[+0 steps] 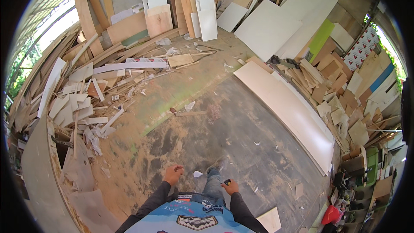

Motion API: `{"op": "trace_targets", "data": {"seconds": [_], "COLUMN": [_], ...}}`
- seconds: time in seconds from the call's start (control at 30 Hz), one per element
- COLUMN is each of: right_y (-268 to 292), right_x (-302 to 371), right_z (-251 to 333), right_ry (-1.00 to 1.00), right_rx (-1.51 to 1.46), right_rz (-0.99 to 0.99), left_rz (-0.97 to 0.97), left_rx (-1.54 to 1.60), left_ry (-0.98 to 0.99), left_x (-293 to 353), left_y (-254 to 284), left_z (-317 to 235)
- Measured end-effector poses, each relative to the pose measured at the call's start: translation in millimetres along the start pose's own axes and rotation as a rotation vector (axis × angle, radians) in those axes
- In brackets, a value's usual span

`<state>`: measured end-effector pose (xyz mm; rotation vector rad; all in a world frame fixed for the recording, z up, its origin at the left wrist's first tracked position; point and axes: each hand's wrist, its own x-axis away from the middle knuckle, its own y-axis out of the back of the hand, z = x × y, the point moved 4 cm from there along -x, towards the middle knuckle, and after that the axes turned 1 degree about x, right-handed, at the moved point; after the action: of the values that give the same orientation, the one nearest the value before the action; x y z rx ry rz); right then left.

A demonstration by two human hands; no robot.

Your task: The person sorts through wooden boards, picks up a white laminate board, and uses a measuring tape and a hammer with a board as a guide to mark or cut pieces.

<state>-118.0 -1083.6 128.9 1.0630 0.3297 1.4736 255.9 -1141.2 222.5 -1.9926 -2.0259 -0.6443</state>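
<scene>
My left hand [174, 174] hangs in front of my body above the dusty floor, its fingers loosely curled and apart, with nothing seen in them. In my right hand [231, 186] is a small black and yellow tape measure [227, 182], partly hidden by my fingers. Below my hands one leg [213, 184] in jeans steps forward, and its shoe is blurred. A white scrap [197, 174] lies on the floor between my hands. Neither hand touches any board.
A long pale board stack [284, 112] lies to the right. Wood offcuts [82, 103] heap at the left, and more offcuts [332, 77] at the right. Tall panels [207, 21] lean at the back. A broom-like tool [213, 112] lies ahead. A red bag [331, 214] sits at the lower right.
</scene>
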Motion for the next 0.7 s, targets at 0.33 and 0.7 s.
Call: {"op": "trace_targets", "data": {"seconds": [0.33,0.7], "right_y": [81,160], "right_x": [-157,-444], "right_z": [-66,10], "right_ry": [-0.223,-0.155], "right_rx": [0.209,0.182], "right_rz": [0.241,0.373], "left_rz": [0.083,-0.225], "left_rx": [0.256,0.326], "left_ry": [-0.043,-0.007], "left_x": [-187,-346], "left_y": [-91,-47], "left_z": [-142,-227]}}
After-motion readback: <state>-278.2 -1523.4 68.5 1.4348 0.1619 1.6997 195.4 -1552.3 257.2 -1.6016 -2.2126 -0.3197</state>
